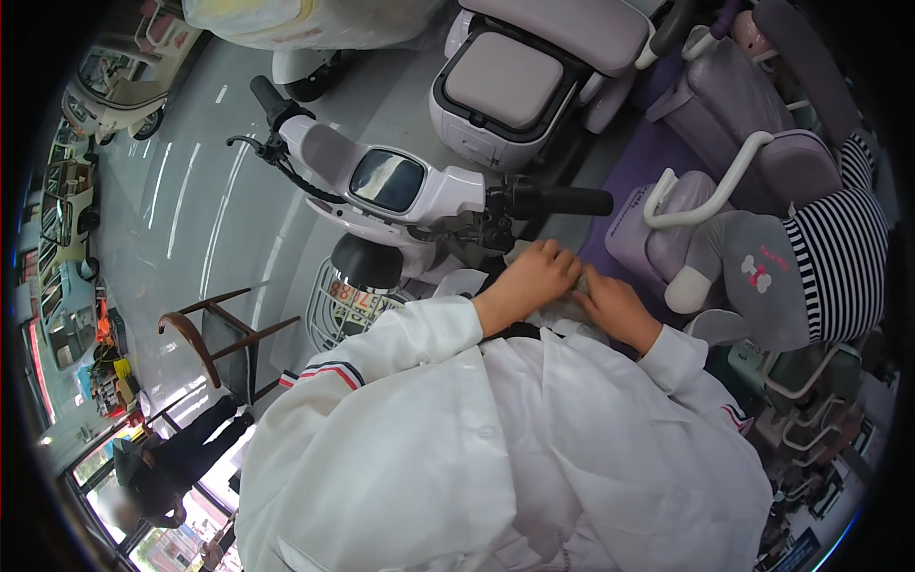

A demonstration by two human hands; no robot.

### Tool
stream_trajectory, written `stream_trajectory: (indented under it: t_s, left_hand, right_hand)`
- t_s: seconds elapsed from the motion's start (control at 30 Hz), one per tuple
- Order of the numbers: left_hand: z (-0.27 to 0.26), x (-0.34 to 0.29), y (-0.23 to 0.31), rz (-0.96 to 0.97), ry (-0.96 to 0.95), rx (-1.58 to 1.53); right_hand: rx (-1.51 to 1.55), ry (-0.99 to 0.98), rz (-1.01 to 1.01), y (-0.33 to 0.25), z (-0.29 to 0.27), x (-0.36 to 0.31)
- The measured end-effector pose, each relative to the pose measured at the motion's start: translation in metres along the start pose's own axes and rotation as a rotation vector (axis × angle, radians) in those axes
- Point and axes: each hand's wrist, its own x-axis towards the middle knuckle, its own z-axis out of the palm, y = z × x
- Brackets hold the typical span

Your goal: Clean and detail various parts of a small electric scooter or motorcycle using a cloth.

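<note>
My left hand (537, 281) is closed, its fingers curled over a crumpled greyish-beige piece, a cloth or a thin wrapper (568, 311); I cannot tell which. Close beside it, my right hand (618, 307) pinches the same piece with thumb and fingers. Most of the piece is hidden by the hands. Just beyond them is a pale lilac electric scooter (448, 187) with a dark display (387, 180). Its black right handlebar grip (577, 200) lies above my hands, and the left grip (269, 95) points away to the far left.
A wire basket (329, 310) and black round part (367, 262) sit left of my left forearm. More scooters stand close by, one with a padded seat (505, 80). At right sits a figure in striped clothing (839, 262). A wooden chair (224, 334) and a person (157, 467) are at left.
</note>
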Motion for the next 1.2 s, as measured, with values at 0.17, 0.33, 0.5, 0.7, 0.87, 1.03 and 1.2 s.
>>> stream_trajectory:
  t_s: [0.17, 0.33, 0.5, 0.7, 0.87, 1.03, 1.2]
  left_hand:
    - [-0.017, -0.017, -0.032, 0.054, 0.065, -0.018]
    - [-0.022, -0.023, -0.038, 0.080, 0.139, 0.031]
    - [-0.034, -0.028, -0.035, 0.041, 0.181, 0.049]
    - [-0.053, -0.045, -0.020, 0.042, 0.221, -0.271]
    - [-0.086, -0.052, -0.036, -0.212, 0.273, -0.651]
    - [-0.108, -0.058, -0.052, -0.376, 0.685, -0.387]
    - [-0.074, -0.069, -0.062, -0.447, 0.386, -0.192]
  right_hand:
    - [-0.117, 0.055, 0.002, -0.022, 0.002, 0.034]
    - [-0.147, 0.095, -0.062, -0.033, 0.002, 0.047]
    - [-0.104, 0.160, -0.080, -0.030, 0.005, 0.042]
    - [-0.051, 0.026, 0.039, -0.009, -0.013, 0.002]
    - [-0.155, -0.010, -0.059, -0.030, -0.067, 0.005]
    - [0.063, 0.582, -0.324, -0.077, -0.087, 0.040]
    - [-0.209, 0.475, -0.466, -0.063, -0.044, 0.072]
